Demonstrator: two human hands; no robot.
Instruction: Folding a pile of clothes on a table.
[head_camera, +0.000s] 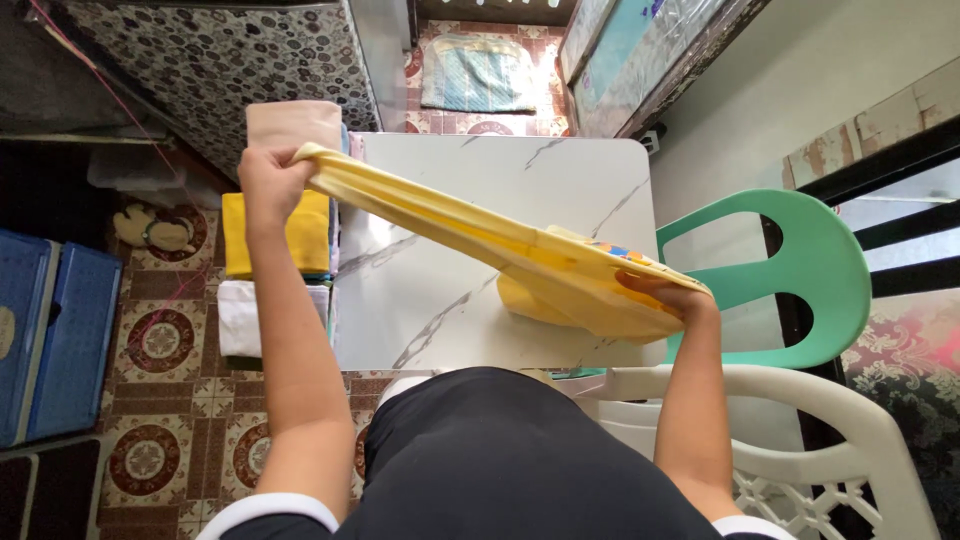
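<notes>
A yellow garment (520, 255) stretches taut in a diagonal band from upper left towards centre right of the frame. Its right end, bearing a small colourful print, looks folded double, though that part is hard to read.

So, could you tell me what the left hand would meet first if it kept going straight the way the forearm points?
Probably the folded pink cloth just beyond the left hand, which grips one end of the yellow garment. The hand may be higher than the pile, so it could pass above it.

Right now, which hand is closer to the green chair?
The right hand. It grips the yellow garment just beside the green plastic chair. The left hand holds the garment's other end, across the white marble-look table, above the folded clothes.
</notes>
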